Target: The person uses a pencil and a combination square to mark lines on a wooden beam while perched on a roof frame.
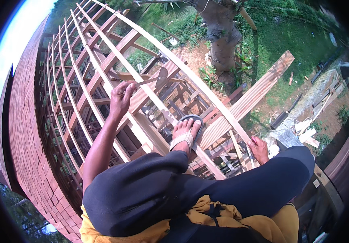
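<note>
My left hand (121,96) is closed round the wooden handle of a small hatchet (162,76). Its dark, broad head is held over the roof framing. Down at the right, my right hand (259,150) has its fingers curled at the lower end of a long, pale wooden batten (207,92). A small pinkish-red spot shows at those fingertips, too small to name. That batten runs up and away to the far left, across the rafters. My sandalled foot (185,135) rests on the framing between both hands.
Several battens (86,44) cross sloping rafters (136,99), with open gaps below. A shingled roof (28,121) rises at the left. One thick rafter end (271,77) juts out at the right. Beyond stand a tree trunk (224,40) and grassy ground (292,44) far below.
</note>
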`<state>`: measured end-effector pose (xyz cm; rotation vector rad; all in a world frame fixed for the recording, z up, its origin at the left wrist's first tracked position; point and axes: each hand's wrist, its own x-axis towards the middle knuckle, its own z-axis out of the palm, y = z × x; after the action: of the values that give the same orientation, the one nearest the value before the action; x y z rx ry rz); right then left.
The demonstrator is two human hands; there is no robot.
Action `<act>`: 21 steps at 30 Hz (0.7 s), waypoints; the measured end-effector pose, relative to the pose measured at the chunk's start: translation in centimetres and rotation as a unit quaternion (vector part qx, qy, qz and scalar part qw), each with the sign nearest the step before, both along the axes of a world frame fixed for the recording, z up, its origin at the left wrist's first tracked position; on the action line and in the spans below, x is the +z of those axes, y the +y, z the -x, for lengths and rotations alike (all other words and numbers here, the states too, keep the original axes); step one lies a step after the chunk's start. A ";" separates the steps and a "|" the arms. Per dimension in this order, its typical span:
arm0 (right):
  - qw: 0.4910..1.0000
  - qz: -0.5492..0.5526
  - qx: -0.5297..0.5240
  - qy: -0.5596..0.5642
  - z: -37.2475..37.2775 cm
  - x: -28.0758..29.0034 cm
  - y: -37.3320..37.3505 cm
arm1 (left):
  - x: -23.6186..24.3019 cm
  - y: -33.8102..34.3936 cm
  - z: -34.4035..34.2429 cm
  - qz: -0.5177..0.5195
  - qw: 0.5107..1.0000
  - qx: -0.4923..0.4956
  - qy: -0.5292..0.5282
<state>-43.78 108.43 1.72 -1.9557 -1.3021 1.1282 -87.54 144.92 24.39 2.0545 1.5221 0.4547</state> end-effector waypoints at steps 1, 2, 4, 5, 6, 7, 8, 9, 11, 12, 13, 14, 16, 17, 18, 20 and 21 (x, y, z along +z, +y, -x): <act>0.999 -0.011 0.029 -0.042 -0.6 0.8 0.2 | -1.2 1.6 0.4 0.001 0.999 0.008 -0.033; 0.995 -0.021 0.057 -0.085 -1.4 1.9 0.1 | -2.3 3.0 0.8 0.005 1.000 0.027 -0.012; 0.988 0.019 -0.028 -0.148 -4.4 3.2 -1.4 | -5.5 6.1 -1.4 -0.024 0.997 0.001 -0.079; 0.980 0.031 -0.075 -0.179 -6.3 3.6 -2.8 | -6.9 7.4 -3.3 -0.029 0.995 -0.012 -0.097; 0.974 0.040 -0.119 -0.190 -7.8 3.9 -3.9 | -7.7 8.8 -4.5 -0.040 0.994 -0.047 -0.095; 0.956 0.070 -0.182 -0.217 -7.8 5.7 -4.3 | -9.1 9.9 -5.2 -0.047 0.992 -0.078 -0.090; 0.934 0.101 -0.242 -0.243 -7.6 7.6 -4.6 | -10.4 10.7 -6.2 -0.049 0.989 -0.094 -0.104; 0.921 0.087 -0.288 -0.247 -8.8 7.8 -7.1 | -12.0 11.3 -8.3 -0.050 0.984 -0.113 -0.129; 0.897 0.065 -0.357 -0.251 -10.6 7.8 -11.9 | -15.0 12.1 -11.6 -0.013 0.979 -0.119 -0.165; 0.894 0.078 -0.361 -0.254 -10.1 7.7 -13.4 | -17.1 12.8 -12.5 -0.004 0.978 -0.136 -0.156; 0.891 0.099 -0.356 -0.263 -9.4 8.1 -14.9 | -18.4 13.3 -13.8 0.008 0.977 -0.154 -0.150; 0.889 0.116 -0.350 -0.273 -8.7 8.7 -16.3 | -19.5 13.6 -14.8 0.003 0.974 -0.161 -0.162; 0.885 0.138 -0.336 -0.290 -7.2 10.6 -18.3 | -22.0 13.9 -16.0 0.005 0.972 -0.174 -0.155; 0.889 0.138 -0.319 -0.299 -6.4 11.2 -17.3 | -23.0 14.3 -15.3 -0.003 0.976 -0.175 -0.131; 0.883 0.145 -0.310 -0.322 -5.6 12.9 -16.9 | -23.3 13.9 -15.7 -0.010 0.974 -0.195 -0.113; 0.883 0.147 -0.319 -0.311 -2.4 14.8 -11.3 | -23.8 14.3 -13.3 -0.032 0.972 -0.218 -0.081; 0.877 0.152 -0.325 -0.320 -0.6 16.4 -8.4 | -24.0 14.5 -13.7 -0.067 0.965 -0.243 -0.067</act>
<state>-43.19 99.98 18.14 -2.8460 -0.6144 0.3596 -73.84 159.46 0.35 2.3493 0.8838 0.4968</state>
